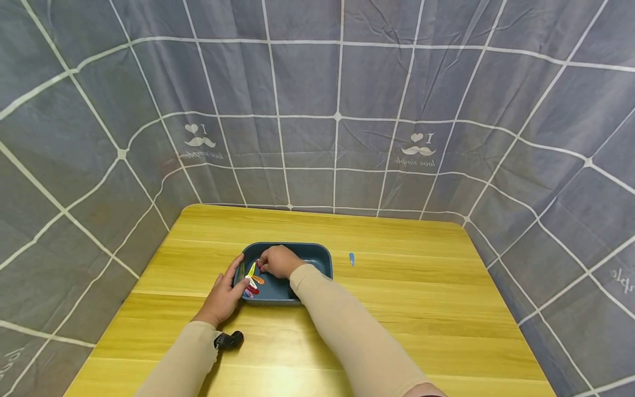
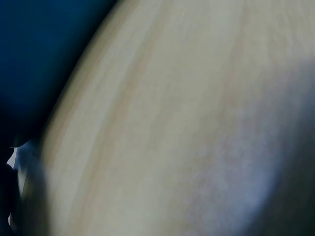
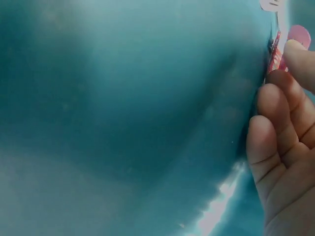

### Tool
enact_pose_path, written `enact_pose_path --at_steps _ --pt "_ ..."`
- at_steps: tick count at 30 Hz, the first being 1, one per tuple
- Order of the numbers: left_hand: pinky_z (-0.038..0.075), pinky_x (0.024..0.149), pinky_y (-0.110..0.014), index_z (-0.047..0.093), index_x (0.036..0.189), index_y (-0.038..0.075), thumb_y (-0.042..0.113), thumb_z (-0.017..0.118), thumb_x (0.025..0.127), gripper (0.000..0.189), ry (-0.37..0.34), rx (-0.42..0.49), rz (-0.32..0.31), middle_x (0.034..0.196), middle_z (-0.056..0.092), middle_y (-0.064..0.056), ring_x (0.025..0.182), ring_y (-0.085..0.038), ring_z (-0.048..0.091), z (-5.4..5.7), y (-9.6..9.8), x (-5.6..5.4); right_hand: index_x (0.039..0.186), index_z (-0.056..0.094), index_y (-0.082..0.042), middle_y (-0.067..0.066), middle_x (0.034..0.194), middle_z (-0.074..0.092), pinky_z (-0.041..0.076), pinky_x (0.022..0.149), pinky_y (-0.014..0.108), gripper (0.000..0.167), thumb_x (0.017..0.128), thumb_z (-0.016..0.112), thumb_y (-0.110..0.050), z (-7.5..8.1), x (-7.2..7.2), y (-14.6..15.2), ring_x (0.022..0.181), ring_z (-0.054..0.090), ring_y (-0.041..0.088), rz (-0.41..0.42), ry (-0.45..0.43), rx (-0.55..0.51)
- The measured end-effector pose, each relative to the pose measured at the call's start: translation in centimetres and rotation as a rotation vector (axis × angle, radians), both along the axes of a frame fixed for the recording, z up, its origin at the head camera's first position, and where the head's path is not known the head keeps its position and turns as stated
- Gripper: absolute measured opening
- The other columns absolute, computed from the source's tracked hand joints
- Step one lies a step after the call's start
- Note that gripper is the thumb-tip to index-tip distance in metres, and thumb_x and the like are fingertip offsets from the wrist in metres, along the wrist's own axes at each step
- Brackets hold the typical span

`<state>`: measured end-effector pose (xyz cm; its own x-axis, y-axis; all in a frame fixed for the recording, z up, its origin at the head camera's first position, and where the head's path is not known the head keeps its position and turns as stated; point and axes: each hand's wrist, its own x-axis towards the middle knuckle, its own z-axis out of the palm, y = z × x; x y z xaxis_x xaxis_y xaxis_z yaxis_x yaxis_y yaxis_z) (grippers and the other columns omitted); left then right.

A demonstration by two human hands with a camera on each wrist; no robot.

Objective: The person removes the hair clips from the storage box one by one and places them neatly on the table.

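Observation:
A dark blue rectangular tray (image 1: 283,301) sits on the table, with colourful snap hair clips gathered in its left part. Among them are a yellow clip (image 1: 252,269), an orange clip (image 1: 258,279) and a white clip. My left hand (image 1: 221,300) rests at the tray's left side, fingers extended along the outer wall and the thumb reaching over the rim to the clips. Inside the tray, my right hand (image 1: 280,261) pinches a red hair clip (image 3: 274,58) between thumb and forefinger. The left wrist view catches only the tray edge and blurred table.
A lone blue hair clip (image 1: 351,258) lies on the wooden table (image 1: 421,309), right of the tray. A small black device (image 1: 229,340) is strapped to the left wrist. Grey curtains (image 1: 307,143) with white lines stand behind and beside the table.

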<state>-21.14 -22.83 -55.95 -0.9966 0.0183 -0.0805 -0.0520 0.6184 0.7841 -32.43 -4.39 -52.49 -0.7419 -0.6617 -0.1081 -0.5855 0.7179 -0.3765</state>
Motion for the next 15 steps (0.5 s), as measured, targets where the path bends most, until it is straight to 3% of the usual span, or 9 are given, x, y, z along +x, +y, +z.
enact_pose_path --at_steps 7,15 --pt "0.009 0.124 -0.077 0.015 0.17 0.034 0.043 0.047 0.111 0.068 0.022 -0.013 -0.001 0.172 0.028 -0.023 0.157 -0.061 0.006 0.0 0.0 0.1 0.108 0.083 -0.018 -0.008 0.105 0.08 0.054 0.083 0.019 0.014 0.102 0.072 -0.023 0.4 -0.1 0.3 0.086 0.065 0.003 -0.019 -0.022 -0.03" --pt "0.011 0.121 -0.081 0.013 0.17 0.036 0.043 0.047 0.111 0.068 0.0 -0.015 0.003 0.172 0.027 -0.025 0.157 -0.063 0.003 0.2 0.2 0.2 0.114 0.083 -0.016 -0.006 0.107 0.08 0.052 0.076 0.019 0.019 0.1 0.071 -0.018 0.9 -0.5 1.3 0.082 0.061 0.007 -0.046 -0.124 -0.104"
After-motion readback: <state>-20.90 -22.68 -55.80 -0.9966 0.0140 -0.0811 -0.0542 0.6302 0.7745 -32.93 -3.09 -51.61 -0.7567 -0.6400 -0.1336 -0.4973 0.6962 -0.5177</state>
